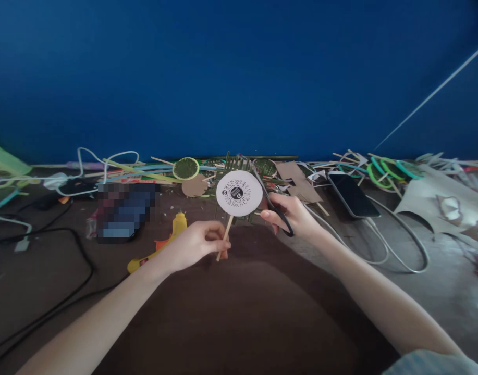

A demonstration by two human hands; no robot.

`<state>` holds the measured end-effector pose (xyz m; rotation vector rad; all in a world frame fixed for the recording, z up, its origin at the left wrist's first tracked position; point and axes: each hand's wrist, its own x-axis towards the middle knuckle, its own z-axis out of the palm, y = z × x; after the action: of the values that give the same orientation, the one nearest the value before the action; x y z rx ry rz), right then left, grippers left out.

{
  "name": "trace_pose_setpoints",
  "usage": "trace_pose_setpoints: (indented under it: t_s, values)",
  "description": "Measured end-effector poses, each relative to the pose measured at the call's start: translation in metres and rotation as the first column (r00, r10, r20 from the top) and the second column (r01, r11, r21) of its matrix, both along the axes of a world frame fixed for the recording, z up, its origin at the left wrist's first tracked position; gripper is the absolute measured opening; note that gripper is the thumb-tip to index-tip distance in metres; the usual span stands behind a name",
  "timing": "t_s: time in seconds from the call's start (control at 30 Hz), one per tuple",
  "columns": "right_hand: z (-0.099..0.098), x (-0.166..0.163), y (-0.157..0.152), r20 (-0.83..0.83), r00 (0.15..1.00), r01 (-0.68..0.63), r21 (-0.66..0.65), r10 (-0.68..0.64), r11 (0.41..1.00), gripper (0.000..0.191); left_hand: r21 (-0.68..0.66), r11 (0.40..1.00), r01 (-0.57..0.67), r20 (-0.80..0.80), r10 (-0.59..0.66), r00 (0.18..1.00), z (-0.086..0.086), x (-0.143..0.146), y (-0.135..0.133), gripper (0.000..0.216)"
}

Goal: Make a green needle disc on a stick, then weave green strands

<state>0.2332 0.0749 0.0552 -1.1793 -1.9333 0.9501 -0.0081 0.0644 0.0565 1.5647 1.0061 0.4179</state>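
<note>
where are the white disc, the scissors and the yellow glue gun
white disc (237,193), head view, on its printed centre
scissors (273,206), head view, on the black handle
yellow glue gun (179,225), head view, on its barrel

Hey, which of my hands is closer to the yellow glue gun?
Left. Your left hand is just right of the yellow glue gun; your right hand, holding scissors, is farther right, past the white disc.

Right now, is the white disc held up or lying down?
The white disc is held up: the left hand pinches its wooden stick, and the disc's printed side faces the camera.
</note>
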Motion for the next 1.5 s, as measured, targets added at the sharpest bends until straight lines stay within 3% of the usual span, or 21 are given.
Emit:
trace_pose_setpoints:
  t_s: [0.5, 0.9, 1.5]
  values:
    - [0.000, 0.000, 0.000, -0.059, 0.998, -0.033, -0.033, 0.031, 0.999, 0.042, -0.077, 0.995, 0.062, -0.052, -0.066, 0.996, 0.006, -0.003, 0.004, 0.011]
    - [-0.003, 0.002, 0.000, -0.015, 1.000, -0.022, -0.035, 0.021, 0.999, 0.043, -0.089, 0.993, 0.076, -0.142, -0.088, 0.986, 0.009, -0.004, 0.007, 0.015]
    - [0.005, 0.002, 0.001, -0.019, 0.999, -0.036, -0.005, 0.036, 0.999, 0.046, 0.110, 0.987, 0.118, -0.311, -0.079, 0.947, 0.011, -0.015, 0.015, 0.028]
